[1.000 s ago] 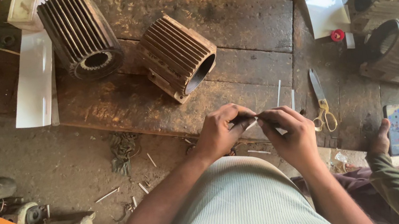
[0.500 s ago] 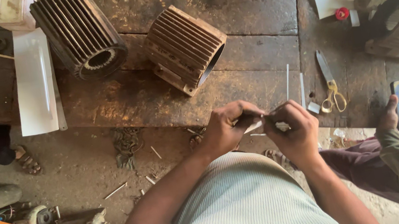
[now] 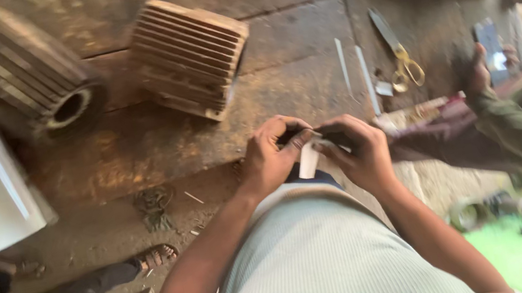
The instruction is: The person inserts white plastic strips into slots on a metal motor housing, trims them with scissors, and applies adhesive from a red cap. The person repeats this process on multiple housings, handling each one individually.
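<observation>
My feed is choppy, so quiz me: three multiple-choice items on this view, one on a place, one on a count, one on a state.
1. Where do the scissors lie?
A. on the bench, right of the finned housings
B. inside a housing
C. in the left hand

2. How many finned housings stand on the bench at upper left?
A. one
B. two
C. four

3. What state is the white strip in?
A. flat on the bench
B. pinched between both hands
C. dropped on the floor

Answers: 1 A, they lie on the bench to the right. 2 B, one round housing and one square housing. 3 B, the left hand and right hand both grip it.
</observation>
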